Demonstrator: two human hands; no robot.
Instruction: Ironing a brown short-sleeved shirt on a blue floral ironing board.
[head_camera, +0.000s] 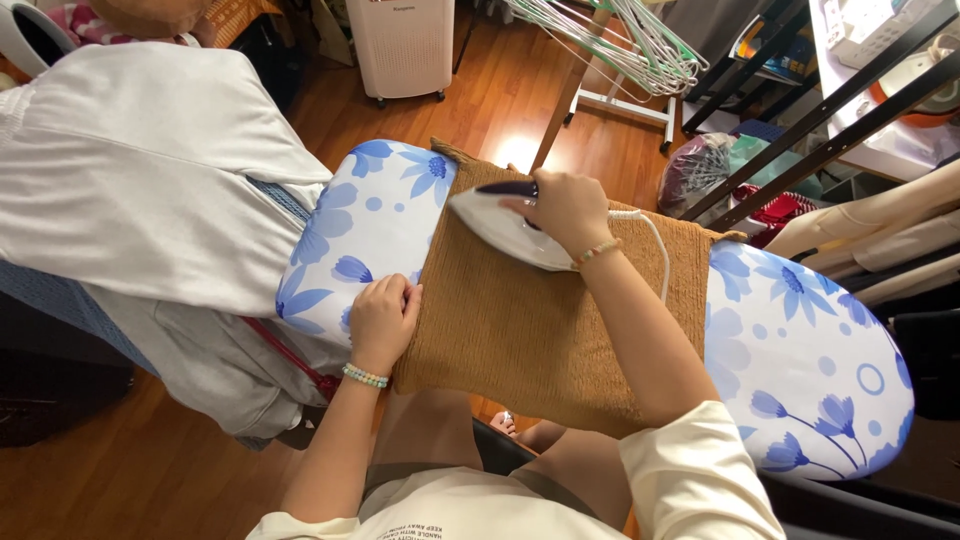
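Ironing board (800, 350) runs diagonally across the view, from upper left to lower right; its cover is white cloth printed with blue flowers, its ends rounded. A brown cloth (540, 310), coarse ribbed weave, roughly rectangular, lies draped over the middle of the board, with its near edge hanging off the board's near side. The iron (505, 232) sits flat on the upper part of the cloth: smooth white body, dark handle, long axis roughly left-right, narrow tip pointing toward the left end of the board. A white cord (655, 245) leaves the iron's heel and curves over the cloth to the right. Right hand (565, 205) is closed around the iron's handle, beaded bracelet at the wrist. Left hand (382, 320) lies curled, knuckles up, on the left edge of the cloth where it meets the board cover, fingers gripping or pressing the cloth edge; cannot tell which. A pile of white garments (140, 180), smooth fabric, lies heaped just left of the board and overlaps its left end. Beyond the board: wooden floor, a white boxy appliance (405, 45) on castors, a bundle of pale wire hangers (640, 45) on a stand. Dark metal rack bars (830, 110) cross the upper right, with a bag of clothes (700, 165) below them, near the board's far edge.
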